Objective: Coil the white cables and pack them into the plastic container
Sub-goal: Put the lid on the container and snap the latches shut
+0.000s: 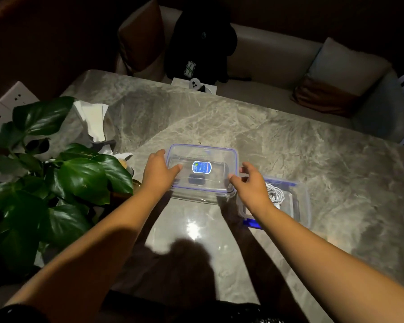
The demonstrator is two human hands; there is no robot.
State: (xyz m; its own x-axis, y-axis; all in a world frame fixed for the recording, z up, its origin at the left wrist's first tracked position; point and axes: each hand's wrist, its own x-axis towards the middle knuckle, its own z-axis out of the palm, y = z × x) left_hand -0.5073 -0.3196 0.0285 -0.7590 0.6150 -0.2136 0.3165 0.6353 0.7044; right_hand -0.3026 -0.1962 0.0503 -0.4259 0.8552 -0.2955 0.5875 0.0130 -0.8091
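Hands either side of the blue-rimmed lid (pixel 201 157): hold firm with the left hand (pixel 158 172), curled over its left edge, bring the open, empty right hand (pixel 250 185) onto the right edge, then lift level toward the plastic container (pixel 299 206) of coiled white cables (pixel 275 193) just beside it on the bench (pixel 289 141).

Dim scene. Overhead light produces glare on the counter (pixel 194 229) and a dark shadow beneath it. Edges show wide-angle curvature; corners fall dark.

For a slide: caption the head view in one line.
Left hand grips a clear blue-rimmed container on a marble table, right hand open beside it; white cables lie in another box.
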